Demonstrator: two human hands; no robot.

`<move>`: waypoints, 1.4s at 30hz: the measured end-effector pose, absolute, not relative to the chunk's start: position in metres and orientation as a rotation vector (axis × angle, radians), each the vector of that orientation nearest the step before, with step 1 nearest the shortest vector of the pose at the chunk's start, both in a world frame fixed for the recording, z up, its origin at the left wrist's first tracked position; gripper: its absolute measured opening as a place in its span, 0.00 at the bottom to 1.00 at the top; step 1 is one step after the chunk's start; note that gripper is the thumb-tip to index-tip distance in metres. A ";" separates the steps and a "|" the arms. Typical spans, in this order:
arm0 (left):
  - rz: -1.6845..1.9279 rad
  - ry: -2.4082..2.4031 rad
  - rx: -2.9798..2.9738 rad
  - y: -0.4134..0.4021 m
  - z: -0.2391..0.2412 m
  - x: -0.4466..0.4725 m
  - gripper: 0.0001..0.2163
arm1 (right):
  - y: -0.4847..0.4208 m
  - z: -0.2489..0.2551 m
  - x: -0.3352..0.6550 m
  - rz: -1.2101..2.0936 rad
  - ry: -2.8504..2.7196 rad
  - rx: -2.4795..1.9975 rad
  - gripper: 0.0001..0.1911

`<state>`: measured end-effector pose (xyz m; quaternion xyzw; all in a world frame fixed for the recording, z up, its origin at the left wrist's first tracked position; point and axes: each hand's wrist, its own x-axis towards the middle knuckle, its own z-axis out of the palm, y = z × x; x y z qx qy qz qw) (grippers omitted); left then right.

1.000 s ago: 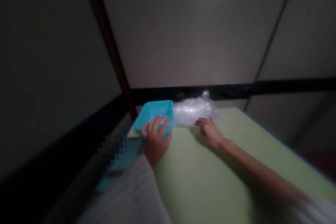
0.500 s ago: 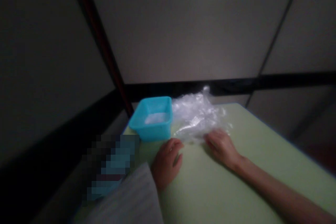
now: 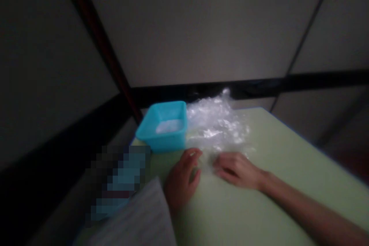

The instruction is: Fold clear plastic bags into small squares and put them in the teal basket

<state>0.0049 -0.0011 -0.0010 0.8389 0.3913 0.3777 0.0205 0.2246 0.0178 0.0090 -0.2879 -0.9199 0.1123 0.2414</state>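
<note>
In the head view, my right hand (image 3: pixel 238 170) is closed at the near edge of a heap of clear, crinkled plastic bags (image 3: pixel 216 127). A faint see-through patch of plastic shows by its fingertips, blurred in the dim light. My left hand (image 3: pixel 183 178) rests just to the left, fingers curved and thumb apart from them, with nothing plainly held. Behind it stands a turquoise plastic basin (image 3: pixel 168 144) with something whitish lying on its bottom, too blurred to name.
The light green tabletop (image 3: pixel 276 161) has a blue edge on the right. A pixelated bluish patch (image 3: pixel 123 178) lies at the left edge. Pale wall panels (image 3: pixel 207 30) with dark strips rise behind the table.
My right hand has drawn back toward me and left, closer to my left hand. The left hand stays nearly in place. The view has shifted slightly.
</note>
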 end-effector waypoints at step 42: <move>1.251 1.221 2.687 -0.035 -0.005 0.007 0.15 | 0.039 0.046 0.292 0.993 -1.672 -1.051 0.19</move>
